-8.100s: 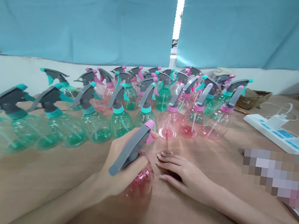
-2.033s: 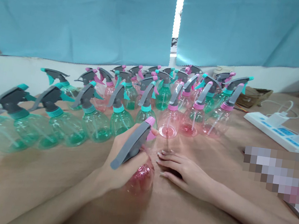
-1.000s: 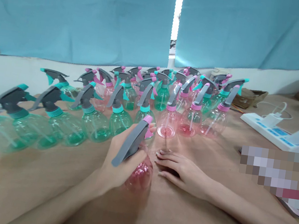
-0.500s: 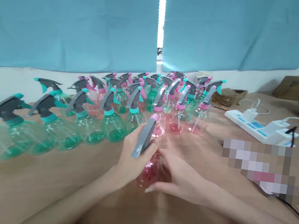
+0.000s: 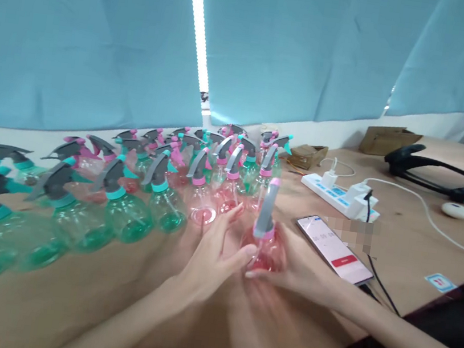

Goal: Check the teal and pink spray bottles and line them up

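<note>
A pink spray bottle (image 5: 268,251) with a grey trigger and pink collar stands upright on the brown table (image 5: 177,316). My right hand (image 5: 299,264) is wrapped round its body from the right, thumb at the near side; the far fingers are hidden behind it. On the left, my left hand (image 5: 218,247) is open, fingers stretched forward and thumb close to the bottle's side; whether the thumb touches it I cannot tell. Just beyond stand other pink spray bottles (image 5: 204,202), and a row of green spray bottles (image 5: 128,217) runs off to the left.
To the right lies a phone (image 5: 333,250) with a cable. Behind it are a white power strip (image 5: 326,194) with chargers, a black frame-like device (image 5: 441,174), a white oval object (image 5: 455,211) and brown cardboard (image 5: 387,141). A blue curtain (image 5: 292,50) hangs at the back.
The pink spray bottle has moved right and now shows its trigger upright. My left hand has come off its neck and opened; my right hand has closed round its body. The view has turned right.
</note>
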### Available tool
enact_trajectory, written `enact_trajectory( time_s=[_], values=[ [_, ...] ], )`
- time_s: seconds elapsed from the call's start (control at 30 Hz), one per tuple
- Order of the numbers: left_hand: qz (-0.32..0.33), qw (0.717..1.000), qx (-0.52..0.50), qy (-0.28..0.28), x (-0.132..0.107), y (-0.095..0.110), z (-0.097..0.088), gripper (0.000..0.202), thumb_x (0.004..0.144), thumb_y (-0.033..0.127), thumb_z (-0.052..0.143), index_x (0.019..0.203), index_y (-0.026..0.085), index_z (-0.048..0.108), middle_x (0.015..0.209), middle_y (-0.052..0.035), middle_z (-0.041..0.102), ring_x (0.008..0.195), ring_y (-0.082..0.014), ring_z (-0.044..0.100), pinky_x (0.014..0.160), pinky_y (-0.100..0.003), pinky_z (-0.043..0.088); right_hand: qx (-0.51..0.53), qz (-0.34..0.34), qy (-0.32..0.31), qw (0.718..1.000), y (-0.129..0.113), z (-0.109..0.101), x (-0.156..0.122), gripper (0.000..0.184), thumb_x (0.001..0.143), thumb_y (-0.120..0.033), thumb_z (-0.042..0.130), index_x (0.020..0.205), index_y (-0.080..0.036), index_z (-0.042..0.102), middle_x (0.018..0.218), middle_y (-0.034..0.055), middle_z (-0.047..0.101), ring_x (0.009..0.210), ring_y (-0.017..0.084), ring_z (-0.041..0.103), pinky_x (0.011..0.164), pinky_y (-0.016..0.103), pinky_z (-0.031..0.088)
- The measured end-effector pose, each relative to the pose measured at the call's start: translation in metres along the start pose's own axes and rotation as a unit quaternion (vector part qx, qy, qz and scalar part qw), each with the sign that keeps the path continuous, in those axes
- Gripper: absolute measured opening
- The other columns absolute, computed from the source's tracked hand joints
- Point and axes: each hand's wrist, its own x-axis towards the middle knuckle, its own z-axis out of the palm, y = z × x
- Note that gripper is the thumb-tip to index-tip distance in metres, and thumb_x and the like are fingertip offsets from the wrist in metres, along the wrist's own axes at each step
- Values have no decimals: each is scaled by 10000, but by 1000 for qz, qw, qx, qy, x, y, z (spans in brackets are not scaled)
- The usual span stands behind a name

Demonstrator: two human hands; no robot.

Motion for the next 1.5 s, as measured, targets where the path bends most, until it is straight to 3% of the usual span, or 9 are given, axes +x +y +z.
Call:
enact_trajectory(
  time_s=[0.1,0.27,0.4,0.6,1.03,1.17,1.3,1.4,1.5],
  values=[
    [-11,993,112,-33,-5,-25,3,571,887,417,510,1392,218,338,1438,-100,415,1339,-251,366,1122,-477,299,-82,43,56,994,40,-37,7,611,688,-450,749,1195,-260,467,1046,85,628,916,312,629,754,458,522],
    [-5,952,284,-117,-6,-53,8,583,870,416,504,1376,140,415,1451,-172,382,1356,-322,331,1105,-529,305,-143,49,82,985,102,-87,44,645,651,-510,759,1154,-215,483,1115,107,598,1026,333,592,856,466,478],
    [16,928,336,-158,-5,-59,10,590,904,498,416,1405,188,400,1509,-164,319,1387,-355,282,1086,-590,299,-123,67,82,987,133,-93,70,621,669,-467,758,1159,-198,487,1125,120,615,1034,339,599,866,466,473],
    [35,923,353,-151,-6,-63,11,577,915,514,387,1404,208,406,1516,-151,321,1395,-350,281,1084,-597,304,-97,63,85,990,160,-78,84,636,661,-449,773,1180,-199,504,1136,110,631,1026,325,618,872,453,483],
    [68,922,358,-130,-4,-78,13,571,905,512,417,1412,249,391,1504,-148,344,1370,-362,329,1048,-614,348,-73,48,78,993,145,-69,91,667,671,-441,767,1219,-186,484,1213,125,591,1112,298,568,958,452,429],
    [69,926,347,-132,10,-76,19,568,906,521,407,1392,227,428,1508,-150,336,1387,-354,298,1066,-605,326,-77,73,99,990,146,-68,85,845,644,-473,778,1336,-209,370,1325,130,512,1236,305,481,1030,463,368],
    [71,927,337,-147,26,-69,30,586,908,523,401,1381,180,448,1492,-173,356,1390,-352,287,1076,-589,316,-91,130,153,975,139,-65,65,938,701,-536,714,1418,-162,239,1451,222,342,1339,361,339,1061,536,301],
    [67,925,337,-160,36,-62,37,597,904,515,412,1385,162,443,1487,-187,361,1386,-357,293,1084,-580,303,-93,144,198,965,118,-54,45,759,782,-478,656,1386,-176,310,1401,187,430,1286,325,424,1035,509,355],
    [63,926,335,-164,41,-57,42,587,902,492,432,1381,153,447,1490,-198,352,1377,-366,310,1086,-582,295,-83,94,173,977,86,-33,29,482,833,-365,625,1262,-215,465,1278,120,556,1189,278,523,1000,476,404]
  ],
)
